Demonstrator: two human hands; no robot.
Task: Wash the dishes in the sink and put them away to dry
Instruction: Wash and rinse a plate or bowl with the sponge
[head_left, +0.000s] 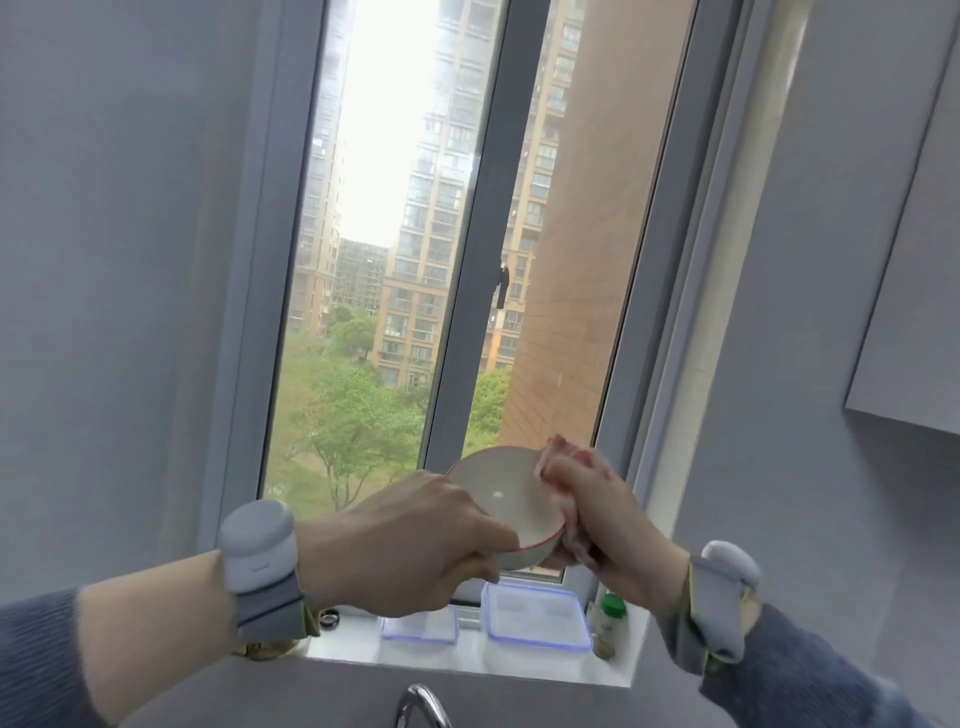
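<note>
A white bowl (506, 501) with a red rim is held up in front of the window, tilted so its inside faces me. My left hand (415, 545) grips it at the near rim, thumb over the edge. My right hand (597, 514) holds a pink cloth (558, 457) pressed against the bowl's right side and rim. Only the top of the curved faucet (421, 704) shows at the bottom edge; the sink itself is out of view.
On the windowsill (467, 660) stand two clear lidded containers with blue rims (537, 618), a small bottle with a green cap (609, 623) and a small dark ring. A wall cabinet (909, 312) hangs at the right.
</note>
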